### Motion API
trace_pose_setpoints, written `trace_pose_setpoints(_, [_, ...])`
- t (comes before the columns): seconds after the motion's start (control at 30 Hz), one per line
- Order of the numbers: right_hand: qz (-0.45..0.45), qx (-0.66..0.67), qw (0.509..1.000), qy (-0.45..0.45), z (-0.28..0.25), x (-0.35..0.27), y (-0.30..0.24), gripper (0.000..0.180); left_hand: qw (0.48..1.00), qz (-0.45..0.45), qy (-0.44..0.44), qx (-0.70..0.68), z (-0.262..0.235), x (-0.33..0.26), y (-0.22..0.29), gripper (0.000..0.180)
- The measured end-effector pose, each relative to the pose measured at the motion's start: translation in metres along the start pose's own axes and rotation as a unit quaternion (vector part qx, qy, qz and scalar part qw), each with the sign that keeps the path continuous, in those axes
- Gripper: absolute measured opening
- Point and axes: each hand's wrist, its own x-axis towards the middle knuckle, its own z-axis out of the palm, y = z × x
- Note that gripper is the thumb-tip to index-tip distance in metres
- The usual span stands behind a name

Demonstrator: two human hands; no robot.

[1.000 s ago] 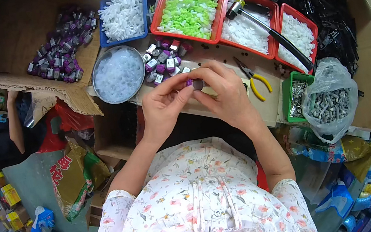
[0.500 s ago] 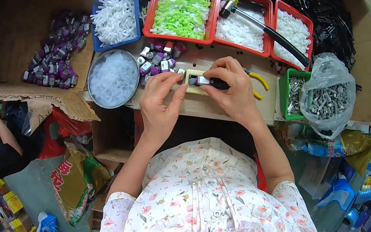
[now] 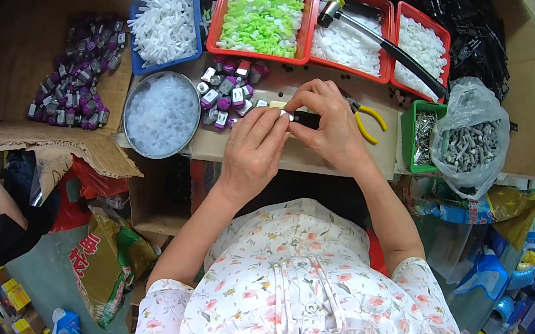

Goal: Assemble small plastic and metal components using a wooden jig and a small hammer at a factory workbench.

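My left hand [image 3: 253,152] and my right hand [image 3: 331,126] meet over the work board [image 3: 321,153], fingertips pinched together at a small silver part [image 3: 285,114]. My fingers cover most of this part. Just beyond the fingertips, a bit of a cream block [image 3: 277,104] shows; the rest of it is hidden. A black piece [image 3: 306,118] lies under my right fingers, and I cannot tell whether it is held. Left of the hands is a heap of silver-and-purple parts [image 3: 228,95]. Yellow-handled pliers [image 3: 365,133] lie close to my right hand.
Beyond the board are a blue tray [image 3: 138,63] of white pins and a red tray [image 3: 215,42] of green and white pieces. A hammer [image 3: 395,50] lies across other red trays. A round bowl [image 3: 163,117], a green bin [image 3: 411,145] and a plastic bag [image 3: 479,104] flank the board.
My left hand has moved right and closed in against the right hand at the small part. The cream block, plainly visible before with the part in its opening, is now mostly covered.
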Motion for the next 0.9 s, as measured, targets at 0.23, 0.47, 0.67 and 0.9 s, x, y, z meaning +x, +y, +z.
trace_pose_setpoints(0.23, [-0.043, -0.017, 0.998, 0.046, -0.023, -0.029, 0.018, 0.03, 0.997, 0.06, -0.019, 0.045, 0.0, -0.004, -0.006, 0.03])
trace_pose_setpoints(0.47, [-0.067, -0.098, 0.987, 0.109, -0.037, -0.048, 0.021, 0.028, 0.998, 0.039, -0.029, 0.04, -0.003, -0.004, -0.001, 0.032])
trace_pose_setpoints(0.67, [0.03, -0.144, 0.968, 0.204, -0.095, -0.091, 0.051, 0.016, 0.998, 0.021, -0.047, -0.031, -0.019, 0.035, -0.009, 0.023])
trace_pose_setpoints(0.9, [0.147, -0.233, 0.947, 0.163, -0.112, -0.115, 0.067, 0.013, 0.997, 0.015, -0.054, 0.059, -0.004, 0.124, -0.054, 0.007])
